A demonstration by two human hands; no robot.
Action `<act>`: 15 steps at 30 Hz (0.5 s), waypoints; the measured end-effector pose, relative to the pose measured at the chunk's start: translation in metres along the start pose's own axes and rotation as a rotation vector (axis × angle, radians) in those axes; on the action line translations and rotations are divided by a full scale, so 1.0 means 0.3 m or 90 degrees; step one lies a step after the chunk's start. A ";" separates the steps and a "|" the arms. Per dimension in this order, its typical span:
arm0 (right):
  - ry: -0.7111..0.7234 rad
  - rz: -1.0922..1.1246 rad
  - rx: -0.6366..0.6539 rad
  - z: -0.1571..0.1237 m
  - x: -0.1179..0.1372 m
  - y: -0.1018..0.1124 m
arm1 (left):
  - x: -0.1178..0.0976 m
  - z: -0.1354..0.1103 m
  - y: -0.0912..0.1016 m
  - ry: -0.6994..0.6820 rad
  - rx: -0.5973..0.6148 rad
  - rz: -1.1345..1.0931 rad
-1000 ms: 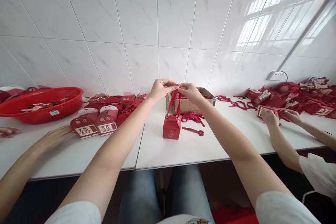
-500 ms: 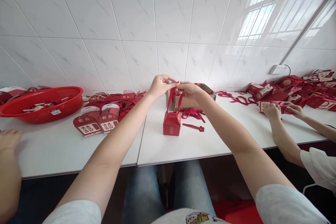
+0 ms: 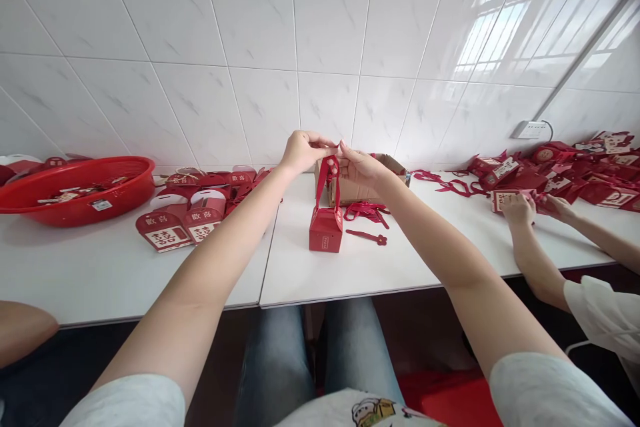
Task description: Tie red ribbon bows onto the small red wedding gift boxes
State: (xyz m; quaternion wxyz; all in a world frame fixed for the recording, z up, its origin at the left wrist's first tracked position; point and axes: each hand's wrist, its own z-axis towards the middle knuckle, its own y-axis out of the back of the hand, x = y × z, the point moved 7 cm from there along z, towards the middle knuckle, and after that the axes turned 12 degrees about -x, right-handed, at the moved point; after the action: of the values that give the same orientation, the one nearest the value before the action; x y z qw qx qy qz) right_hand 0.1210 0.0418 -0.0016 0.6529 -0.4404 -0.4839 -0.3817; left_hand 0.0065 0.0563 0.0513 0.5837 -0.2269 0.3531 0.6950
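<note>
A small red gift box [image 3: 325,231] stands on the white table [image 3: 350,273] in front of me, with a red ribbon handle [image 3: 327,183] looped up from it. My left hand [image 3: 303,150] and my right hand [image 3: 361,165] pinch the top of that ribbon, fingertips almost touching above the box. A loose red ribbon strip [image 3: 369,236] lies on the table just right of the box. Behind the box sits an open cardboard carton [image 3: 395,170] with more red ribbons [image 3: 365,211] spilling out in front of it.
Finished red boxes [image 3: 180,220] stand to the left, beside a red plastic basin [image 3: 75,190]. At the right another person's hands [image 3: 520,210] work amid a pile of flat red boxes [image 3: 575,177]. Someone's arm [image 3: 23,330] shows at the lower left. A tiled wall backs the table.
My hands have drawn the ribbon loop up higher and tighter over the box. The other person's hand at the left has pulled back off the table.
</note>
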 end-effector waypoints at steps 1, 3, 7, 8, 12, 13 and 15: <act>0.007 -0.008 0.010 -0.006 0.005 -0.006 | -0.011 0.001 -0.004 -0.027 0.011 0.020; -0.016 -0.001 0.012 -0.013 0.004 -0.010 | -0.039 -0.001 -0.016 -0.098 0.026 0.065; -0.110 0.066 -0.069 -0.017 -0.025 0.005 | -0.069 -0.022 -0.047 -0.232 0.043 0.171; -0.123 0.076 -0.094 -0.019 -0.031 0.011 | -0.068 -0.028 -0.051 -0.243 0.046 0.180; -0.140 0.064 -0.162 -0.023 -0.043 0.027 | -0.046 -0.045 -0.047 -0.186 0.044 0.115; -0.135 0.060 -0.167 -0.023 -0.041 0.028 | -0.042 -0.048 -0.043 -0.163 0.041 0.088; -0.124 0.054 -0.158 -0.023 -0.034 0.027 | -0.040 -0.054 -0.038 -0.133 0.039 0.043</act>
State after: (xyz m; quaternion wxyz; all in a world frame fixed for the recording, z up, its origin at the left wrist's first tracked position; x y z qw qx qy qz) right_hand 0.1280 0.0385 -0.0141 0.5590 -0.5729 -0.4748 -0.3660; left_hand 0.0186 0.0371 0.0470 0.6003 -0.1232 0.3185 0.7232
